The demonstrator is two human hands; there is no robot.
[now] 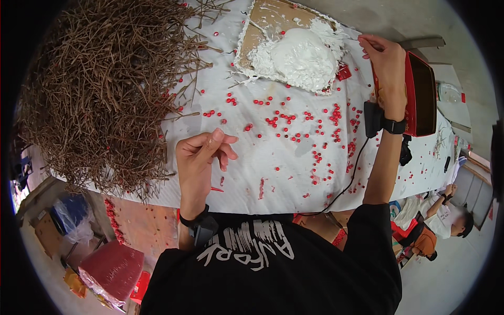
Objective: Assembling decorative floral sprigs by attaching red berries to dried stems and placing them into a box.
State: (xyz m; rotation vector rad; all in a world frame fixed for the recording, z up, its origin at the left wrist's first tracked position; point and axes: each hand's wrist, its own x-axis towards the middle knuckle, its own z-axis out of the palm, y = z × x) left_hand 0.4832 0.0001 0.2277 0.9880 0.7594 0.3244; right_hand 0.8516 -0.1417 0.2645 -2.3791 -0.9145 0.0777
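My left hand [203, 156] is over the near left part of the white-covered table, its thumb pressed to the curled fingers. Whatever it may hold is too small to make out. At the far right, my right hand [387, 65] closes thumb and fingertips in a pinch beside the edge of a thick white paste [304, 59]. A thin dark line shows near those fingertips, but I cannot tell what they grip. The paste lies heaped on a piece of cardboard [269, 21]. Many small red balls [286, 118] are scattered between my hands.
A large pile of thin brown twigs [105, 89] covers the table's left side. Right of my right wrist stands a red box [420, 97] with a dark inside. A black cable [353, 181] runs from the wrist device. Other people [441, 215] are at the lower right.
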